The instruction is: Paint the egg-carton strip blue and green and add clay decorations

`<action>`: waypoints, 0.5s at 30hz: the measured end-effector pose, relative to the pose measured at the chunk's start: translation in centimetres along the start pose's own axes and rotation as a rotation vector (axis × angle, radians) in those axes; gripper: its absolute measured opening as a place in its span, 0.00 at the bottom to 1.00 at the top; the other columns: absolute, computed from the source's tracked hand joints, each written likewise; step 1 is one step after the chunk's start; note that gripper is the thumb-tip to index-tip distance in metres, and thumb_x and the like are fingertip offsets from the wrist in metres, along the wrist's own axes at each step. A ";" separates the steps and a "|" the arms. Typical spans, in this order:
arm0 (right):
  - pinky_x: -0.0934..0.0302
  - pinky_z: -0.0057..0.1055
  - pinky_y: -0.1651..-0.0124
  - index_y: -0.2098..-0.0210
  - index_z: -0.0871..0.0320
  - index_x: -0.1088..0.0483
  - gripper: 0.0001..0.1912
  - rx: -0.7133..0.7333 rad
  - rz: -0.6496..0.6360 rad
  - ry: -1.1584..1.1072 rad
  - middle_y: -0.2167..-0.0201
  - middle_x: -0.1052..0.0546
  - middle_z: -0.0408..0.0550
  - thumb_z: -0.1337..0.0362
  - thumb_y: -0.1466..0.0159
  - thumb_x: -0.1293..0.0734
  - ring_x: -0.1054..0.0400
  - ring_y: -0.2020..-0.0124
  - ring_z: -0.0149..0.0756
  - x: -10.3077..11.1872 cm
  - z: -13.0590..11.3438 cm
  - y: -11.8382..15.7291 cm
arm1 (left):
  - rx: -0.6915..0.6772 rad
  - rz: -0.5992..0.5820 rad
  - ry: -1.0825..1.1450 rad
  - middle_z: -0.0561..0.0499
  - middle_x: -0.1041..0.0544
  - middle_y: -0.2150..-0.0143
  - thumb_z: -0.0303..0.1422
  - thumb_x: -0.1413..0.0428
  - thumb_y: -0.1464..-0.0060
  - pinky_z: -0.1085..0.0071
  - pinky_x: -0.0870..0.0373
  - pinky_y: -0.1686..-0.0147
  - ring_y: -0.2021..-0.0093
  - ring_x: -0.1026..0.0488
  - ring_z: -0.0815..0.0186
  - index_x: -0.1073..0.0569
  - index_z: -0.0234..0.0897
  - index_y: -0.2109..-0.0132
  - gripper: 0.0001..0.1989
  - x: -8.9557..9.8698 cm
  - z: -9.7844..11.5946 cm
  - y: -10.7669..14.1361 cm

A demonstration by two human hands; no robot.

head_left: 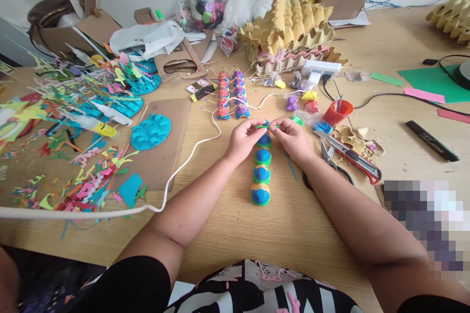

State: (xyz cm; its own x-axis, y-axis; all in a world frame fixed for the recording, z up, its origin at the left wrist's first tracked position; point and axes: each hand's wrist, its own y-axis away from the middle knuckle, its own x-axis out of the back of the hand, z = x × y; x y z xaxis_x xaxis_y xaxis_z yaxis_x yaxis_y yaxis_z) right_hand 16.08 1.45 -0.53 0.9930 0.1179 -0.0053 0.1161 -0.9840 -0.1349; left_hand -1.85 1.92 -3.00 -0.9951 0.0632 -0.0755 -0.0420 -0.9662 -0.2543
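Observation:
A thin green strip (262, 126) spans the gap between my two hands. My left hand (245, 138) pinches its left end, and my right hand (293, 138) pinches the right end. Under and in front of the hands, a row of blue and green domed cups (261, 194) runs toward me, its far end partly hidden by my fingers. Farther back stand two finished-looking rows, one red and blue (223, 95), one purple and blue (239, 93), with thin sticks poking out.
Right of my hands are a red cup (338, 111), a box cutter (348, 156) and black-handled scissors (328, 154). Paper scraps (88, 188) and a blue disc (151, 131) lie left. A white cable (194, 149) crosses the table. Egg trays (286, 24) are stacked behind.

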 end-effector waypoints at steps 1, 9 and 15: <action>0.39 0.33 0.62 0.64 0.54 0.22 0.26 0.004 0.000 0.003 0.71 0.24 0.42 0.39 0.43 0.19 0.37 0.69 0.32 0.0 0.0 0.0 | 0.006 -0.008 -0.004 0.46 0.12 0.52 0.43 0.27 0.45 0.65 0.20 0.52 0.56 0.18 0.64 0.15 0.39 0.51 0.18 0.0 0.0 0.0; 0.38 0.34 0.59 0.67 0.55 0.23 0.29 0.014 -0.011 0.027 0.71 0.24 0.42 0.36 0.45 0.19 0.36 0.67 0.33 0.0 -0.3 0.0 | 0.003 -0.020 -0.053 0.46 0.12 0.52 0.39 0.30 0.44 0.66 0.21 0.53 0.56 0.18 0.63 0.14 0.39 0.54 0.13 0.0 0.3 0.3; 0.40 0.34 0.62 0.73 0.55 0.26 0.33 0.011 -0.009 0.084 0.74 0.27 0.42 0.30 0.46 0.22 0.38 0.68 0.33 0.0 -0.6 0.1 | -0.012 -0.032 -0.092 0.46 0.12 0.55 0.45 0.30 0.41 0.67 0.23 0.54 0.57 0.19 0.63 0.13 0.39 0.55 0.15 0.0 0.6 0.3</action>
State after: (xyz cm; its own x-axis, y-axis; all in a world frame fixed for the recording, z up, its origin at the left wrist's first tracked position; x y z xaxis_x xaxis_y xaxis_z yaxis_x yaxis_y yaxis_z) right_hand 16.11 1.23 0.09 0.9902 0.1151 0.0789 0.1256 -0.9814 -0.1450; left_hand -1.96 1.50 -2.48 -0.9973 0.0703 0.0219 -0.0736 -0.9610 -0.2664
